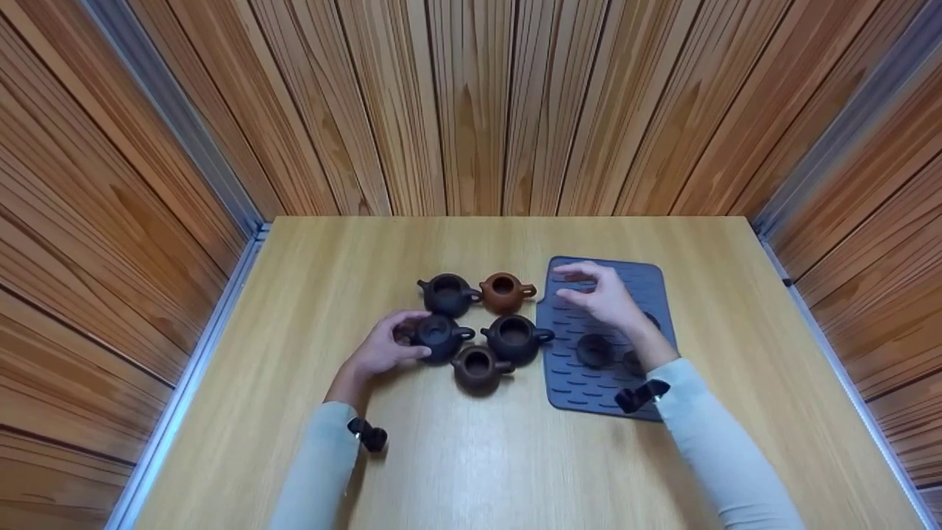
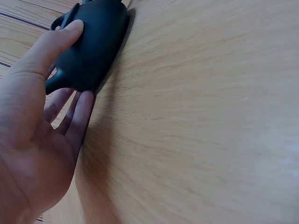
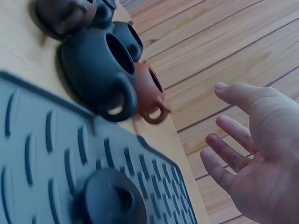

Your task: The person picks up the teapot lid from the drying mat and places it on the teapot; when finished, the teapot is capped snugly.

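Observation:
My left hand grips a dark teapot around its spout side. In the left wrist view the thumb lies on the teapot's body and the other fingers reach under the spout. This teapot has its lid on. Over the grey mat hovers my right hand, holding nothing, its fingers spread from the thumb. Below that hand, round dark lids lie on the mat, one in plain view, another partly behind the wrist.
Lidless teapots stand close around the held one: a black one behind, an orange-brown one at back right, a large black one beside the mat, and a dark brown one in front. Wood-panelled walls enclose the table.

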The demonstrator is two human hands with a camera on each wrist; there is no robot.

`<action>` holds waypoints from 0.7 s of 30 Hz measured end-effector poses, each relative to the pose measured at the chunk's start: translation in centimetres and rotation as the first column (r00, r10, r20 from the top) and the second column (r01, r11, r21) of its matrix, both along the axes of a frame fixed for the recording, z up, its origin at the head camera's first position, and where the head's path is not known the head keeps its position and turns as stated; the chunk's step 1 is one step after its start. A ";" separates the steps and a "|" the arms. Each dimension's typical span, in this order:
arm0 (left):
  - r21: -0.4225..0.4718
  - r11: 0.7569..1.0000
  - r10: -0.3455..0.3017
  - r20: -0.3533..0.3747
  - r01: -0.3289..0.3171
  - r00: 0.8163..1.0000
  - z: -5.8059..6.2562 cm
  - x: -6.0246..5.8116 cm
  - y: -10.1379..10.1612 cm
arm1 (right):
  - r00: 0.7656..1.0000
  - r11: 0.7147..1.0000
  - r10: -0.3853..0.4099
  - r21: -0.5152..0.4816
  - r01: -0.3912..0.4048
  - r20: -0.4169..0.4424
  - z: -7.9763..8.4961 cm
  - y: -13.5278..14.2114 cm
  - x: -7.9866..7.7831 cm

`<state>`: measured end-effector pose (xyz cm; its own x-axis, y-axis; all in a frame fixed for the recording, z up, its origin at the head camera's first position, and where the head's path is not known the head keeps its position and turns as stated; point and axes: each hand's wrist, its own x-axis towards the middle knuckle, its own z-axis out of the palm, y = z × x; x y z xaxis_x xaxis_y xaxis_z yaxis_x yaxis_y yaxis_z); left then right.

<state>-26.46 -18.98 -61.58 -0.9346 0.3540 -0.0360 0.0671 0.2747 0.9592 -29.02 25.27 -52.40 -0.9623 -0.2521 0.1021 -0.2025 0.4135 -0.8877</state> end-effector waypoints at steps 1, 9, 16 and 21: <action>0.011 1.000 -0.007 -0.021 0.007 1.000 -0.7 -0.3 -0.2 | 1.000 1.000 -0.008 0.005 0.008 0.006 0.0 0.4 0.0; -0.027 1.000 -0.002 -0.031 0.001 1.000 1.3 0.8 0.4 | 0.998 0.997 -0.053 0.055 0.054 -0.029 -0.2 3.3 0.8; -0.030 1.000 0.004 -0.023 -0.005 1.000 1.3 0.8 0.4 | 0.994 0.995 -0.097 0.032 0.098 -0.054 -0.6 5.7 1.4; -0.033 0.999 0.008 -0.037 -0.009 0.999 1.3 0.7 0.4 | 0.989 0.987 -0.138 0.073 0.142 -0.057 -1.0 7.5 1.9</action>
